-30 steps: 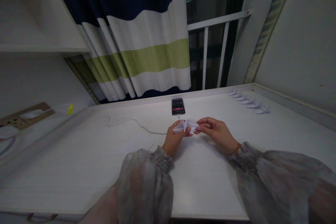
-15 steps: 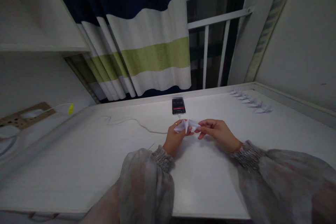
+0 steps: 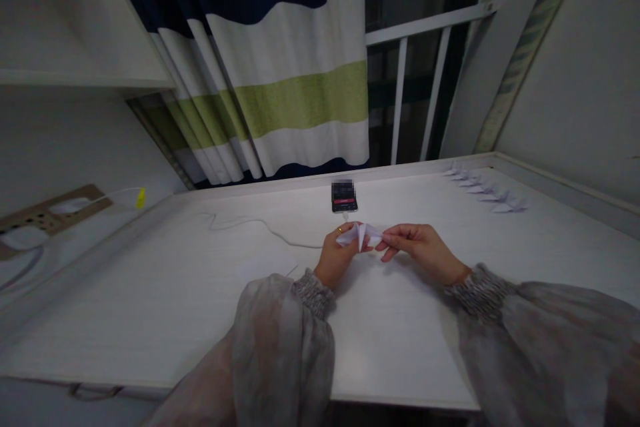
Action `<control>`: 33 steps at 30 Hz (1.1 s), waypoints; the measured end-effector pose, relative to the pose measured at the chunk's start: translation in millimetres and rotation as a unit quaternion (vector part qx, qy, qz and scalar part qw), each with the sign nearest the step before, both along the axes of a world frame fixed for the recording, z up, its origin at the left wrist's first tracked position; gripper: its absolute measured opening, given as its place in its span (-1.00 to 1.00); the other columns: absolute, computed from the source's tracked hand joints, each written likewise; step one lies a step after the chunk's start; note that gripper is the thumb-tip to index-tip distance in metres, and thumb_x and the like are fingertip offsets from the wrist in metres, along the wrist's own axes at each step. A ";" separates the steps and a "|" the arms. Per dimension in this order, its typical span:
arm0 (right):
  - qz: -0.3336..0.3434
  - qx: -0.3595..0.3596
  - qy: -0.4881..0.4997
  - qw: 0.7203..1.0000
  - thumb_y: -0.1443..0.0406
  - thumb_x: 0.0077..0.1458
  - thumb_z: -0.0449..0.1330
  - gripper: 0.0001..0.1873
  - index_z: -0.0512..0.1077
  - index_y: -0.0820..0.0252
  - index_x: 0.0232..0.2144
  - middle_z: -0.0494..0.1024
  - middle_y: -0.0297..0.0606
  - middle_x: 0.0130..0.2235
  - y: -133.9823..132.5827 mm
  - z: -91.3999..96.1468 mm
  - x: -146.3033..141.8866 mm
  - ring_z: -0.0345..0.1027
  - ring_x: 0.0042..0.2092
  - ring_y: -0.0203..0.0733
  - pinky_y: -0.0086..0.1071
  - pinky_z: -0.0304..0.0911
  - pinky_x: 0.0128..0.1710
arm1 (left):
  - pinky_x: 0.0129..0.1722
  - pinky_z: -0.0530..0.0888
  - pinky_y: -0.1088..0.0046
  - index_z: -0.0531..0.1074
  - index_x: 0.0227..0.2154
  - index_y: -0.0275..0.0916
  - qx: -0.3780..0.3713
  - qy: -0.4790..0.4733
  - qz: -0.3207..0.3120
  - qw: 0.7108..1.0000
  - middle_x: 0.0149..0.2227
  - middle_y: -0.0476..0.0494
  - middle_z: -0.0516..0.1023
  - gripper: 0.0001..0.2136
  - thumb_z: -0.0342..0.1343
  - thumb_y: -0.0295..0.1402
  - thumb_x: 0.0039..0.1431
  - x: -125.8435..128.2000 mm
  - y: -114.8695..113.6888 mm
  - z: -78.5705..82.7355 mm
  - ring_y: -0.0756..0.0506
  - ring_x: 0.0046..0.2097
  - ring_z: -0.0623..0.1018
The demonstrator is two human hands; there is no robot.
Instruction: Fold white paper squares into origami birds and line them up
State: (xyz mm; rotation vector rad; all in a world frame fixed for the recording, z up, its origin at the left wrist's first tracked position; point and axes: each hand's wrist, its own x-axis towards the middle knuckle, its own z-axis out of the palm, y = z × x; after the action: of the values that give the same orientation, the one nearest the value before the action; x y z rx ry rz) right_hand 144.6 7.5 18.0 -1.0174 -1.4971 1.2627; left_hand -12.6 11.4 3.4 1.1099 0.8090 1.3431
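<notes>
Between both hands, above the white desk (image 3: 395,333), is a folded white paper crane (image 3: 362,236) with a pointed ridge in its middle. My left hand (image 3: 336,255) is closed around its left part, thumb in front and fingers behind. With thumb and fingertips my right hand (image 3: 417,247) pinches the crane's right tip. The left hand wears a ring on one finger. Fingers behind the paper are partly hidden.
A phone (image 3: 344,196) lies beyond my hands, plugged into a white cable (image 3: 280,240). Several folded paper cranes (image 3: 487,191) stand in a row at the back right. White paper (image 3: 267,265) lies left of my left sleeve. A power strip (image 3: 55,220) is far left.
The whole view has shifted slightly, so the desk appears a little higher and further right. Both hands keep hold of the paper crane; the right fingers now pinch its tip more closely.
</notes>
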 end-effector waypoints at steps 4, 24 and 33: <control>0.000 -0.010 0.021 1.000 0.14 -0.19 0.22 -0.71 0.43 0.31 -0.55 0.54 -0.21 -0.46 0.2 -0.4 0.2 0.39 -0.55 -0.29 -0.37 0.28 -0.43 | -0.30 0.46 0.31 0.42 -0.42 -0.31 0.002 -0.003 0.011 1.000 -0.42 -0.04 0.44 -0.71 0.26 -0.37 -0.32 0.4 1.1 -0.6 0.00 -0.38 0.44; 0.034 -0.015 -0.036 0.999 0.15 -0.16 0.20 -0.70 0.47 0.33 -0.54 0.52 -0.20 -0.50 0.5 -5.4 2.0 0.32 -0.58 -0.34 -0.43 0.19 -0.51 | -0.40 0.48 0.42 0.41 -0.42 -0.34 0.008 0.016 -0.014 1.000 -0.48 0.01 0.41 -0.74 0.24 -0.42 -0.28 -0.6 1.2 -1.7 0.06 -0.45 0.41; 0.002 0.005 -0.047 0.999 0.14 -0.15 0.19 -0.72 0.44 0.30 -0.59 0.52 -0.25 -0.54 -5.0 0.4 -1.7 0.30 -0.59 -0.38 -0.47 0.17 -0.53 | -0.42 0.48 0.43 0.41 -0.40 -0.34 0.019 0.015 -0.007 1.000 -0.45 -0.01 0.41 -0.72 0.24 -0.40 -0.28 0.6 0.7 -0.2 0.05 -0.45 0.41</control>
State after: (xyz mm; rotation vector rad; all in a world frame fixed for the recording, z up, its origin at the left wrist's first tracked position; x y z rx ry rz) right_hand 142.9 2.5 18.4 -1.0802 -1.5765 1.2238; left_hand -12.0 12.1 3.2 1.1658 0.7988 1.3375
